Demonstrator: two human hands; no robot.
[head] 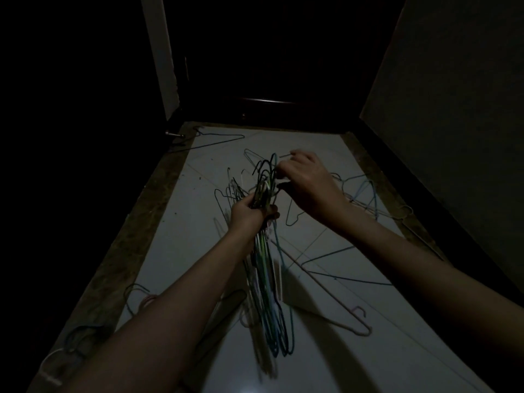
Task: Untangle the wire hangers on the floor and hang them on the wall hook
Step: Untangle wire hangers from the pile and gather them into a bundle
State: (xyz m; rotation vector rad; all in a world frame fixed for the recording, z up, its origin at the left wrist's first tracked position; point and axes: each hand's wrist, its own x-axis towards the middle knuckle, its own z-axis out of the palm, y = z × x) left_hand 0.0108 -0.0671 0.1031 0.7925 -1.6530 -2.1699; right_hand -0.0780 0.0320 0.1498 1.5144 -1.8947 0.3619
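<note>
My left hand (pixel 249 214) grips a thick bundle of wire hangers (pixel 268 302) by their necks; the hooks stick up above the fist and the bodies hang down over the floor. My right hand (pixel 306 182) is just right of the hooks and pinches a thin wire at the top of the bundle. Loose hangers lie on the pale tiled floor (pixel 181 251): a tangle (pixel 365 197) behind my right wrist, a pinkish hanger (pixel 357 324) at lower right, a dark hanger (pixel 215 140) at the far left. No wall hook is visible.
The room is very dark. A dark door (pixel 269 80) closes the far end, with a pale frame (pixel 161 52) to its left and a wall (pixel 453 109) on the right. More hangers (pixel 79 336) lie by the left floor border.
</note>
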